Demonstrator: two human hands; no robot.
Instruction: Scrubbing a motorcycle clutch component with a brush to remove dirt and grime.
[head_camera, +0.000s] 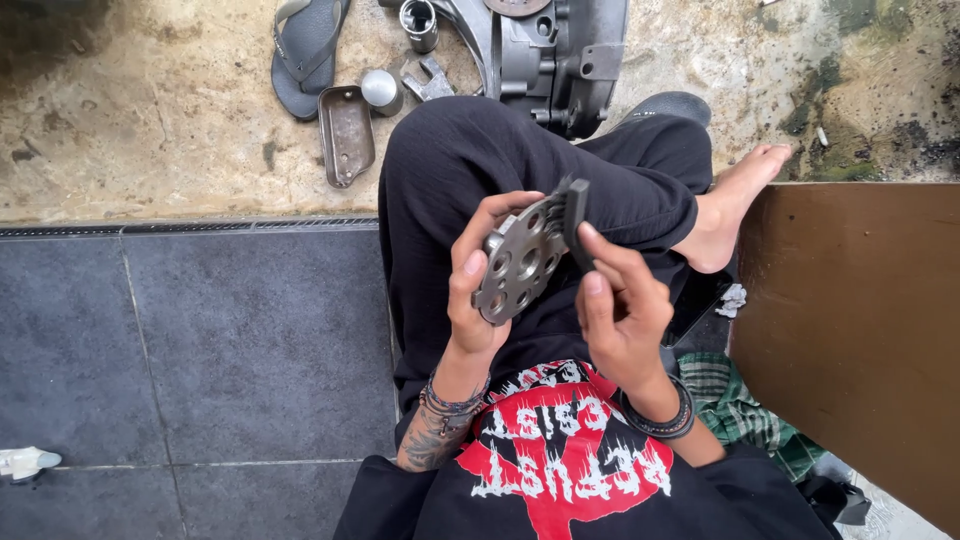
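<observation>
Holding a round metal plate (519, 263) with holes above the lap, the left hand (478, 290) grips its rim while the right hand (622, 305) pinches a dark block (573, 222) against its top edge. Loosened fingers could drop either onto the tiles (200, 340).

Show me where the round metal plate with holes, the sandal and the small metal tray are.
round metal plate (520, 262), head view, on its drilled face.
sandal (305, 50), head view, on its strap.
small metal tray (346, 135), head view, on its inner bottom.

Stained concrete floor (150, 120), sandal (305, 50), metal tray (346, 133), engine casing (550, 55), dark tiles (200, 340)
</observation>
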